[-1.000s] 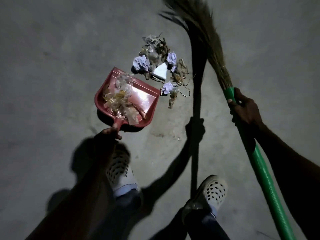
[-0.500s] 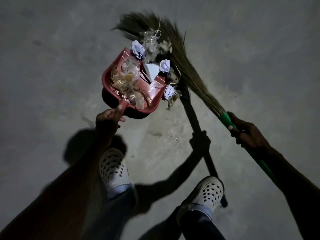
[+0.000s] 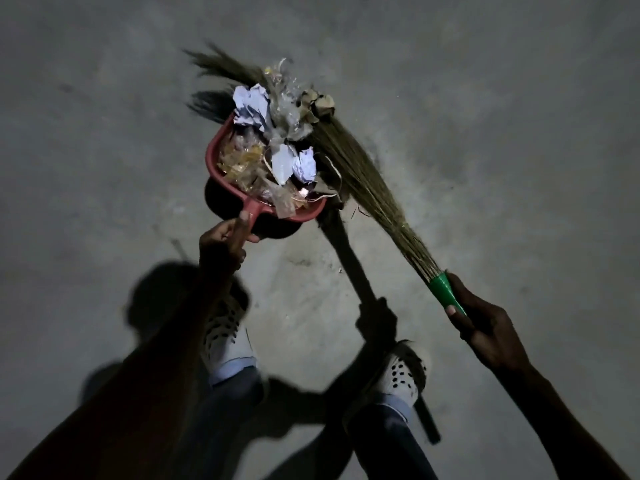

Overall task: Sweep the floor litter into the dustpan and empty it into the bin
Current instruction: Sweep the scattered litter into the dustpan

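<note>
The broom's green handle (image 3: 445, 294) is gripped by the right hand (image 3: 485, 329) at lower right, and its long axis runs up-left to the bristles (image 3: 349, 157), which are pressed against the litter (image 3: 284, 133) at the dustpan (image 3: 212, 157) mouth near frame centre. The pan's handle is held closed in the left hand (image 3: 221, 242), just below it. The litter is heaped partly inside, partly on the lip. No bin is seen.

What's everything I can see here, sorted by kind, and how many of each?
Hands: 2, left hand and right hand
Shoes: 2, one and the other
Dustpan: 1, red
Broom: 1, green handle
Crumpled white paper pieces: 3 clearly visible
Total: 9, not counting the tangled wrappers and dry leaves, too jumbled to count.
</note>
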The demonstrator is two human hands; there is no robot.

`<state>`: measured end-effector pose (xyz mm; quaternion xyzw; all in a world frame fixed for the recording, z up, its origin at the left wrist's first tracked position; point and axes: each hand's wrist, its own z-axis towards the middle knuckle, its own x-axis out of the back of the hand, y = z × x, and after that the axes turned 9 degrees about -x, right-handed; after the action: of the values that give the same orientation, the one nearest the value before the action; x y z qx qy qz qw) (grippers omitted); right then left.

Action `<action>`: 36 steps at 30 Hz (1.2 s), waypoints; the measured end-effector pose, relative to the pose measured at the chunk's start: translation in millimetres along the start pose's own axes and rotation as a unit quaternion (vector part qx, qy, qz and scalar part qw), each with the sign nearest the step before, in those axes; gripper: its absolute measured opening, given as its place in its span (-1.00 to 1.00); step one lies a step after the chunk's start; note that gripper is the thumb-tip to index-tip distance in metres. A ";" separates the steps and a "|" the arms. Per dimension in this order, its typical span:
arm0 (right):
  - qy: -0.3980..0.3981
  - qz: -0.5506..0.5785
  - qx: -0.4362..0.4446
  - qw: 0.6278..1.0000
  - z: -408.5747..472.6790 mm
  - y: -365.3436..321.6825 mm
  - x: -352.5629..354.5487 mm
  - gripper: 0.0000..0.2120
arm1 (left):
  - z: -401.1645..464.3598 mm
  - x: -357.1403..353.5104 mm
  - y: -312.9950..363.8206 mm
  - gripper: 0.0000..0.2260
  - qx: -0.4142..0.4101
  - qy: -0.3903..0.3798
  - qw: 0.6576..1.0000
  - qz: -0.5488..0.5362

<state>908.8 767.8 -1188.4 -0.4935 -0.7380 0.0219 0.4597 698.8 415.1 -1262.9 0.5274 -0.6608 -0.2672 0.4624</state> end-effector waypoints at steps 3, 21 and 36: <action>0.090 -0.068 0.070 0.991 -15.1 2.3 8.7 -0.45 | -8.1 -0.8 28.1 -0.57 0.015 -0.018 0.999 -0.028; 0.295 -0.146 0.079 0.941 -56.4 -64.7 112.7 -0.47 | -22.0 1.0 180.5 -0.70 -0.010 -0.059 0.994 -0.086; 0.237 -0.093 0.100 0.962 -65.0 -39.6 95.2 -0.38 | -39.9 -7.0 148.8 -0.64 0.007 -0.071 0.995 -0.065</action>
<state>917.6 791.5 -1069.2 -0.3651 -0.6449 -0.0645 0.6683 667.6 471.8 -1122.9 0.5519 -0.6585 -0.3288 0.3920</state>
